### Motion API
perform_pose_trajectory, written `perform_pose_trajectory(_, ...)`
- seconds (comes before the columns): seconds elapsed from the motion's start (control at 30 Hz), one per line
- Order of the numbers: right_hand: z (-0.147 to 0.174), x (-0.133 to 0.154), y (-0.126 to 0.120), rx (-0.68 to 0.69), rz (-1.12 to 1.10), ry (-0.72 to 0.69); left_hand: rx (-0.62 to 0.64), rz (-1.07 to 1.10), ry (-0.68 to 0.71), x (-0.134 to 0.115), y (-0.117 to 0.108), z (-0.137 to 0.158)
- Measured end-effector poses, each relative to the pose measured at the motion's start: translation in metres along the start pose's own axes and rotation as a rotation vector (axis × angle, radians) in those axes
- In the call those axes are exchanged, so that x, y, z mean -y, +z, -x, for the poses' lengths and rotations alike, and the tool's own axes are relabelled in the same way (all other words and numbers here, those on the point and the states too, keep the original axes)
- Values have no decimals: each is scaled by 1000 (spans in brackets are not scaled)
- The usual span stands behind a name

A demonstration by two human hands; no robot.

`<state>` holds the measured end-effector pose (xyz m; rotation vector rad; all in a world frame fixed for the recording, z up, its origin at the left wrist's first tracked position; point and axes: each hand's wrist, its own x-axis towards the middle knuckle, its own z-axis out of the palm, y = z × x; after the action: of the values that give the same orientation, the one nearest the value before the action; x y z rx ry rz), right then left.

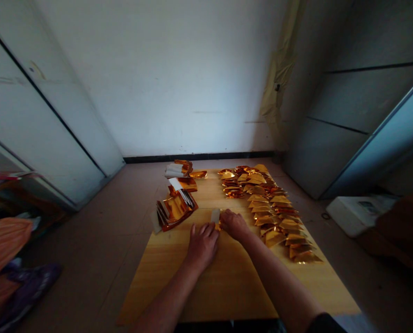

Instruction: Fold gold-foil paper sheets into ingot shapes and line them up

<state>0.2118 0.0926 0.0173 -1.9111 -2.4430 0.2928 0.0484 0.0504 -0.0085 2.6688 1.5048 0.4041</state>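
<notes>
Near the middle of the wooden table, a small sheet of gold foil paper (215, 215) lies with its pale backing side up and a bit of gold at its lower edge. My left hand (203, 244) rests palm down on the tabletop, its fingers stretched forward and the fingertips touching the paper's near left edge. My right hand (234, 225) has its fingers curled in and pinched at the sheet's right edge. The fingers partly cover the paper, so its exact fold is hidden.
Stacks of loose foil sheets (175, 208) lie on the table's left side, with another bundle (178, 169) behind. Rows of folded gold foil pieces (262, 206) line the right side. Around the wooden table (227, 286) are a wall, cabinets and a white box (352, 215) on the floor.
</notes>
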Motion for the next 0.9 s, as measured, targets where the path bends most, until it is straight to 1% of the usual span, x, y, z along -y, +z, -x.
perform_pose_trajectory(0.13, 0, -4, 9, -69, -82, 40, -17, -2, -28, -5, -2, -1)
perform_pose_trajectory(0.23, 0, -8, 14, -95, -140, 39, -25, 1, -31, -6, -4, 0)
perform_pose_trajectory(0.4, 3, -8, 12, -123, -209, 39, -16, 7, -32, -6, -4, -2)
perform_pose_trajectory(0.57, 5, -8, 8, -119, -240, 16, -15, 12, -40, -7, -4, -2)
perform_pose_trajectory(0.7, 1, -11, 11, -126, -274, 36, -18, 15, -36, -7, -5, -2)
perform_pose_trajectory(0.8, -1, -13, 11, -120, -280, 30, -38, 19, -33, -6, -5, -2)
perform_pose_trajectory(0.9, 0, -13, 11, -124, -257, 2, -71, 28, -60, -8, -5, -5)
